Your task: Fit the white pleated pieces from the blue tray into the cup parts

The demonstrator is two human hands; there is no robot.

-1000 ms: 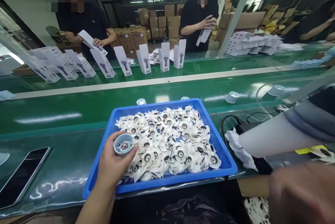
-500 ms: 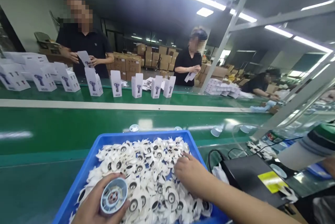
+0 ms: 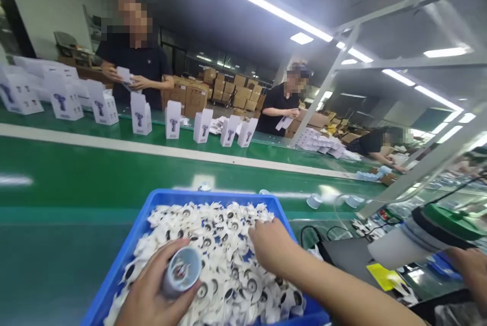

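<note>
My left hand point(image 3: 158, 285) is wrapped round a light-blue cylindrical housing point(image 3: 183, 269) over the near left of a blue bin point(image 3: 213, 197). The housing's open end faces up towards me, with small metallic and reddish parts inside. White bladed fan wheels point(image 3: 232, 270) with dark round hubs fill the bin in a loose heap. My right hand point(image 3: 272, 245) reaches into the heap at the bin's right side with its fingers curled down. Its fingertips are partly hidden, so whatever they pinch does not show.
Several light-blue housings point(image 3: 314, 201) stand on the green conveyor point(image 3: 95, 173) beyond the bin. White printed boxes point(image 3: 173, 120) line its far side, where co-workers handle cartons. At right, another person's hand point(image 3: 470, 265) is by a green-lidded container point(image 3: 414, 234), near a black box point(image 3: 342, 257) and cables.
The blue housing has tipped in my left hand, from its spoked inner face to a deeper view into its open end. My right hand stays at the heap, fingers more curled. The green-lidded container has shifted left.
</note>
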